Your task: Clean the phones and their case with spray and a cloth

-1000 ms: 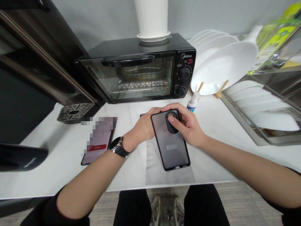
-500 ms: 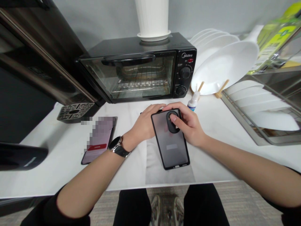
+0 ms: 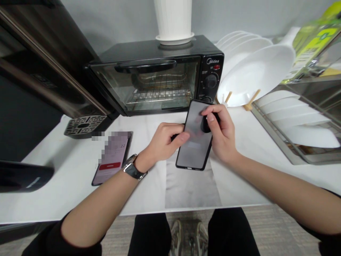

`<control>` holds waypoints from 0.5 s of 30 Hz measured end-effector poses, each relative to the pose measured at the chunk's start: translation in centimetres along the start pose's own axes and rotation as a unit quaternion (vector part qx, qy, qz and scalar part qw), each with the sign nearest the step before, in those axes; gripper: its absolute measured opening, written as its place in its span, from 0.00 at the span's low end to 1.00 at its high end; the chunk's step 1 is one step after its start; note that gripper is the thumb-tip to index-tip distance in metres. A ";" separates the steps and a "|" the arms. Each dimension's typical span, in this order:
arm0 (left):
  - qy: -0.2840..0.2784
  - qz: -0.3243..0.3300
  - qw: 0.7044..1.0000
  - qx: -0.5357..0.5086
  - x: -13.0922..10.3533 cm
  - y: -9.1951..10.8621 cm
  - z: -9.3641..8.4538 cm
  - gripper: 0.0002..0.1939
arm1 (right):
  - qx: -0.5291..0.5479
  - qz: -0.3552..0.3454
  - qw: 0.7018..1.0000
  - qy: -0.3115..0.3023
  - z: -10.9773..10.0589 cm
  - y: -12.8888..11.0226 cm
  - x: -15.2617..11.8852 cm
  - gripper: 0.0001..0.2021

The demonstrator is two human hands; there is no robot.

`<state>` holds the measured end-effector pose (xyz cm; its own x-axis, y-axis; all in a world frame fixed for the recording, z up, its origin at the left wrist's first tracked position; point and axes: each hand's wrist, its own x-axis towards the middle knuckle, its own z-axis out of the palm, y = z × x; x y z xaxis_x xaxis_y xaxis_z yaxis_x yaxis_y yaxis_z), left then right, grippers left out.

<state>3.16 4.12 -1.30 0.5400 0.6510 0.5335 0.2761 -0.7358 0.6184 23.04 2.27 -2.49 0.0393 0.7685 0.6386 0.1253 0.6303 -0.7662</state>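
Note:
A grey see-through phone case (image 3: 193, 147) with a black rim is tilted up above the counter, in both hands. My left hand (image 3: 166, 140) is closed at its left edge, thumb on the face. A dark thing (image 3: 174, 137) shows between that thumb and the fingers, mostly hidden. My right hand (image 3: 222, 131) grips the upper right side, thumb and fingers at the black camera ring (image 3: 205, 125). Below the case lies a grey cloth (image 3: 191, 192). Left of my left wrist, a phone (image 3: 110, 165) with a lit, partly blurred screen rests on the counter.
A black toaster oven (image 3: 157, 53) stands behind the hands, a white pot (image 3: 174, 21) on top. At left is a dark machine with a drip tray (image 3: 84, 124). White plates (image 3: 257, 76) lean in a rack at right, beside a metal dish rack (image 3: 282, 149).
The phone case has risen away from me and tilted the other way. My left hand has come from behind it to its left edge. My right hand has moved up with it.

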 end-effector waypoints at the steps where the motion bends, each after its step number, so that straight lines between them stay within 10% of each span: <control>1: -0.016 -0.032 0.999 -0.009 0.1 0.1 0.1 0.33 | -0.016 -0.002 1.000 -0.007 0.0 0.1 0.0 0.10; 5: -0.032 -0.177 0.971 -0.159 0.2 0.5 0.3 0.26 | -0.025 -0.003 0.999 -0.032 0.1 0.1 -0.4 0.14; 9: 0.072 -0.237 0.910 -0.334 0.3 0.6 -0.2 0.20 | 0.095 -0.010 0.995 -0.044 0.5 0.1 -0.9 0.14; 15: 0.147 -0.258 0.880 -0.371 0.4 0.1 -1.1 0.17 | -0.041 0.012 0.961 -0.274 0.4 0.8 -0.7 0.06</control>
<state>2.56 4.57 -0.41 0.2355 0.9630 0.1308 -0.2304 -0.0754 0.9702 22.75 2.25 -3.54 -0.4828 0.7388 0.4701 0.2100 0.6188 -0.7569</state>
